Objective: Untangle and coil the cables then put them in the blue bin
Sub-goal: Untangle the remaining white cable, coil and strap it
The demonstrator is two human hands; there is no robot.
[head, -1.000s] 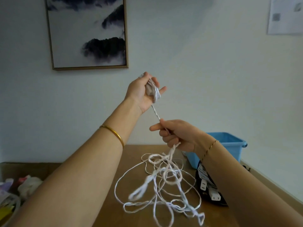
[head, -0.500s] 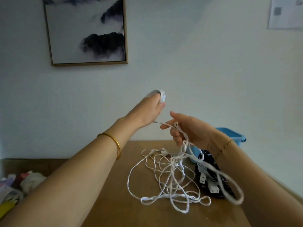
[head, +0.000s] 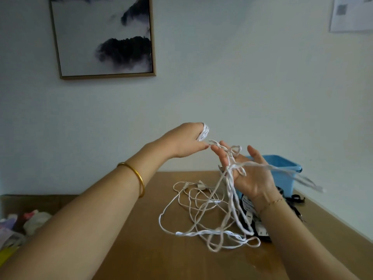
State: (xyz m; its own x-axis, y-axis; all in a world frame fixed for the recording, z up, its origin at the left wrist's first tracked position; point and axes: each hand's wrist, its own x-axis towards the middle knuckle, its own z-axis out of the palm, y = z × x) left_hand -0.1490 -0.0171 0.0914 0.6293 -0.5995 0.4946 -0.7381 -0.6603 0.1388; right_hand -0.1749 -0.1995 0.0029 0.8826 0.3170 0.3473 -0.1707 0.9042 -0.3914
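White cable (head: 201, 233): a loose tangle lies on the bench (head: 141, 249), and strands rise from it to both hands.
Wound coil (head: 204, 131): a small bundle of the same cable is wrapped round the left fingers, held above the bench.
Left hand (head: 185, 140): its grip is closed round the coil, with the back of the hand to the camera and the thumb pointing toward the right hand.
Right hand (head: 248, 174): its grip is wide open, palm up and fingers spread. Cable strands are draped over the palm and looped between the fingers. One blurred strand trails off to the right.
Blue bin (head: 286, 180): stands on the bench just behind the right hand.
Black cables (head: 254, 223): bundled with white plugs, beside the bin and partly hidden by the right wrist.
Wall: a framed picture (head: 103, 37) hangs upper left.
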